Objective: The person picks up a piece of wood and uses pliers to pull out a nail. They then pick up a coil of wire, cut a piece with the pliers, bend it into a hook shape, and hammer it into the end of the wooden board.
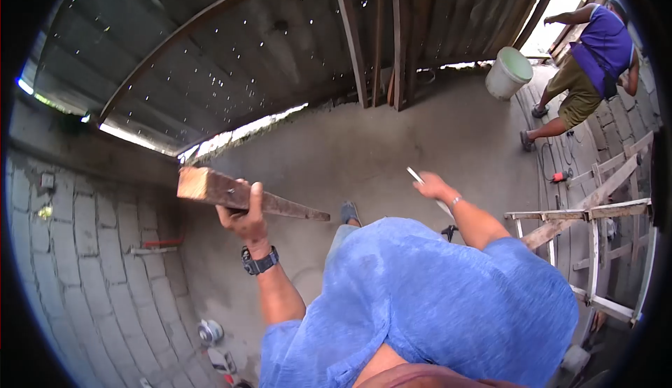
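My left hand (243, 214), with a dark watch (260, 260) on its wrist, grips a long wooden beam (217, 189) near its pale cut end. The beam runs away to the right, narrowing toward its far end above the floor. In my right hand (435, 186) is a thin white stick (414, 174), held in closed fingers; one end pokes out past them and another stretch shows below the hand. What kind of stick it is, I cannot make out.
A white bucket (509, 74) stands at the back right, close to another person (591, 62) in a purple top. Wooden scaffolding (584, 213) is on the right, with a red power tool (560, 177) nearby. Block wall (87, 248) lies left, corrugated sheeting (231, 59) ahead.
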A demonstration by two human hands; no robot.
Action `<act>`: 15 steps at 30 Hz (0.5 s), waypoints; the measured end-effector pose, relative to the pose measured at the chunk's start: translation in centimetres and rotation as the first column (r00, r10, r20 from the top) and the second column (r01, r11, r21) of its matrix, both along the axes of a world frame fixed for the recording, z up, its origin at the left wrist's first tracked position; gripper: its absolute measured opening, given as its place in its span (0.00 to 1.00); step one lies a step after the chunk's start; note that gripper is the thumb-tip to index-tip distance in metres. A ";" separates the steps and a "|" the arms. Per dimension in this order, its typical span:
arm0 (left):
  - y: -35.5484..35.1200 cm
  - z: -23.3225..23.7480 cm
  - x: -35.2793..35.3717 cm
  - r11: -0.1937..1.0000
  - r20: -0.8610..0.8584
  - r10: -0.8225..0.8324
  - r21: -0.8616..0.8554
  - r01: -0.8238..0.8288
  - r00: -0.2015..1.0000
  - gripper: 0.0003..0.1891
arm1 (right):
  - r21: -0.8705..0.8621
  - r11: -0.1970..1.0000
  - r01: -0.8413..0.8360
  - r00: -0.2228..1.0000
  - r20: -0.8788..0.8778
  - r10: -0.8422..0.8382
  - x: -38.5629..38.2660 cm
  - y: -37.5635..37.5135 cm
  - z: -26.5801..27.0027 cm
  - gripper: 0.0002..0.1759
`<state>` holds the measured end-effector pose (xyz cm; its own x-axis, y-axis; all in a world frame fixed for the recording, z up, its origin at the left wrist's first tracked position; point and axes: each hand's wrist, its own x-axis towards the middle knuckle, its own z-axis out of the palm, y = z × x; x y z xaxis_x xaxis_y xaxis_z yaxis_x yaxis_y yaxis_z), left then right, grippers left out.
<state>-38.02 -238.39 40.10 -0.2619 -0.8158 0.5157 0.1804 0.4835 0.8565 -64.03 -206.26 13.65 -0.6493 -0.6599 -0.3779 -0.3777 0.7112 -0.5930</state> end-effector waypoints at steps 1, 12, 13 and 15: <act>-2.9 0.3 -2.5 0.999 0.026 -0.046 0.004 0.046 0.999 0.22 | 0.155 0.980 0.128 0.989 0.053 -0.137 0.1 1.7 -1.1 0.24; -19.3 3.2 -31.2 0.942 0.038 -0.332 -0.031 0.334 0.942 0.23 | 0.580 0.807 0.112 0.922 0.241 -0.301 1.2 4.0 -5.4 0.19; -20.1 3.4 -34.0 0.933 0.034 -0.360 0.003 0.360 0.932 0.23 | 0.596 0.795 0.111 0.940 0.196 -0.278 0.5 2.8 -7.4 0.19; -21.8 3.5 -39.3 0.899 0.004 -0.434 0.059 0.433 0.901 0.25 | 0.590 0.799 0.116 0.958 0.147 -0.248 -3.7 -1.9 -8.6 0.19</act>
<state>-77.32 -260.16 43.65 -0.6041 -0.6464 0.4660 0.3471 0.3129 0.8841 -67.75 -208.15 5.01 -0.5990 -0.1593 -0.7848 -0.1225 0.9867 -0.1068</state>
